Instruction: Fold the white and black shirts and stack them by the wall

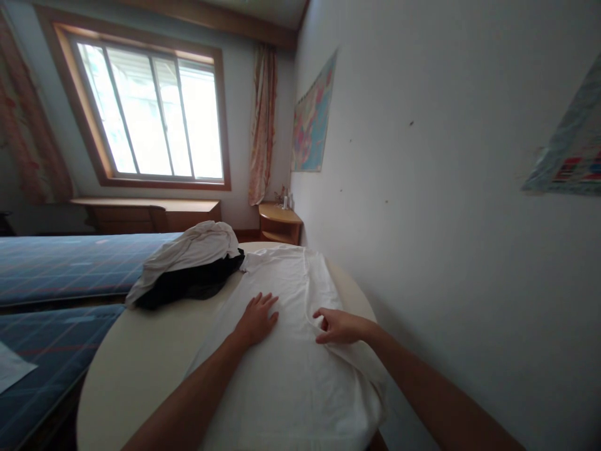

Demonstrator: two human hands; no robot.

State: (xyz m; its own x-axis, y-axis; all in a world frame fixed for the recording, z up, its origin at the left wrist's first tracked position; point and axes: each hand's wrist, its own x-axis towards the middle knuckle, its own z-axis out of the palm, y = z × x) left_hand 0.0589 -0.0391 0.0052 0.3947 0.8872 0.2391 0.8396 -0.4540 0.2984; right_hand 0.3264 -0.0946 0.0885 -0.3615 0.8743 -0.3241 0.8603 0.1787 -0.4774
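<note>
A white shirt [277, 376] lies spread lengthwise over a round cream table [126, 369]. Its right side is turned over in a long loose fold, and the lower right part hangs past the table's edge. My left hand [258, 318] rests palm down on the middle of the cloth, fingers spread. At the fold on the right, my right hand [340, 327] has its thumb and fingers curled around the cloth edge; the exact contact is partly hidden by the hand.
A heap of white clothing [201, 241] and black clothing [188, 285] sits at the table's far left. Beds with blue plaid mattresses [56, 266] stand to the left. A bare wall [422, 250] runs close along the right. A wooden corner shelf [280, 214] is beyond the table.
</note>
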